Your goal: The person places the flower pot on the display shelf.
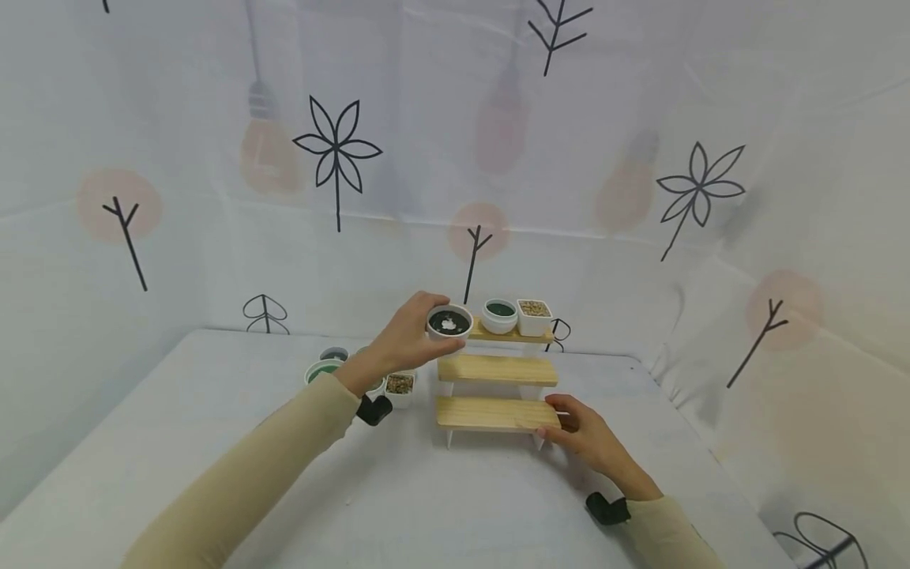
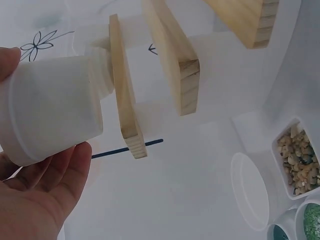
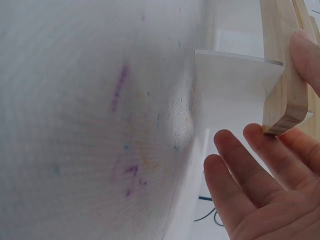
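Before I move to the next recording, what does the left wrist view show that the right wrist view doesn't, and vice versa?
Only left wrist: the left hand gripping a white pot, other pots by the top shelf, a square pot of pebbles and a green-filled pot.

Only right wrist: the right hand, thumb and fingers at one end of the lowest shelf, and purple marks.

Both: the wooden stand and dark printed lines.
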`<control>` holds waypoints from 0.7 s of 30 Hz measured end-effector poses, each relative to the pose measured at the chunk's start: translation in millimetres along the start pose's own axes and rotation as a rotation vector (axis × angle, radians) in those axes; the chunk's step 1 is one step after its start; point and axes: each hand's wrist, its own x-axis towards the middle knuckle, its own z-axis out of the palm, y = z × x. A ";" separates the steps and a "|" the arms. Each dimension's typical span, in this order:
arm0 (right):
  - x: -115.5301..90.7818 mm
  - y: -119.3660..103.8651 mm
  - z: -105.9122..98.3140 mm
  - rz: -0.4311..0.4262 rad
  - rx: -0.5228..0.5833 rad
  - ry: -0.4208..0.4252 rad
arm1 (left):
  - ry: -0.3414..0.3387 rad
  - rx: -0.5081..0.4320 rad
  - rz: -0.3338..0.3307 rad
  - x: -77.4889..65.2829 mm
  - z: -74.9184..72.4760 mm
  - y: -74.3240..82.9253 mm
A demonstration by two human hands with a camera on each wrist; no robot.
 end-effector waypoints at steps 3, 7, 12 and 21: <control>0.3 0.4 0.9 0.002 0.003 -0.002 | 0.001 -0.001 -0.001 10.2 1.7 -1.8; 0.0 -0.4 1.7 0.007 0.005 -0.001 | 0.011 -0.008 -0.009 22.8 5.6 -7.6; -0.9 -1.5 2.4 0.008 0.011 -0.010 | -0.004 0.008 -0.036 34.1 10.7 -16.0; 1.0 1.5 0.2 0.001 -0.010 -0.008 | -0.017 0.000 -0.076 50.1 21.3 -23.5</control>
